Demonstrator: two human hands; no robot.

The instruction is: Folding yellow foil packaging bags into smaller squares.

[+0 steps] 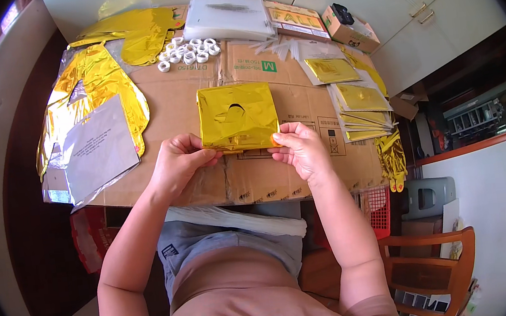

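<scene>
A gold foil balloon [243,125], folded flat into a near-square, lies in front of me over the cardboard. A dark curved gap shows near the middle of its upper face. My left hand [180,161] pinches its near left corner between thumb and fingers. At the near right corner, my right hand [302,150] grips the foil the same way, with a small orange spot beside the thumb. Both hands rest close to the cardboard, and the fingertips under the foil are hidden.
Flattened cardboard [172,105] covers the table. Unfolded gold foil balloons [124,91] and a printed grey sheet [98,144] lie left. White rings [190,58], clear plastic sleeves [227,17] and boxes [296,19] stand at the back. Folded foil packets [361,97] are stacked right.
</scene>
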